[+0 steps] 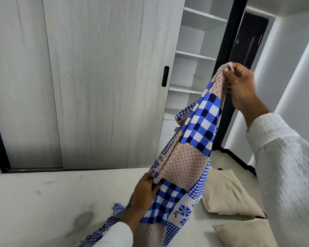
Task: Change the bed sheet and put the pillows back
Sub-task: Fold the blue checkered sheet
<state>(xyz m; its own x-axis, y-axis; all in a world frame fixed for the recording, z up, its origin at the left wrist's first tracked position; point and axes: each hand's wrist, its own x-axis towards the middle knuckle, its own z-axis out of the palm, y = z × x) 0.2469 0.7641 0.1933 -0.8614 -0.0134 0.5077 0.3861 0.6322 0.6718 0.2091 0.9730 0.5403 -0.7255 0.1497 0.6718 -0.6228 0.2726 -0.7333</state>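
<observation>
A patchwork bed sheet point(189, 157) in blue checks, pink dots and blue flowers hangs bunched between my hands above the bare mattress point(52, 198). My right hand point(243, 86) holds one corner of the sheet up high, pinched between thumb and fingers. Lower down, my left hand point(144, 193) grips the sheet's folded edge. Two beige pillows without covers lie on the mattress at the right, one point(228, 193) behind the sheet and one point(246, 232) at the bottom edge of the view.
A pale wood sliding wardrobe door point(105, 77) with a black handle point(165, 76) stands beyond the bed. To its right are open white shelves point(194, 56) and a dark doorway point(246, 41). The mattress shows grey stains at the lower left.
</observation>
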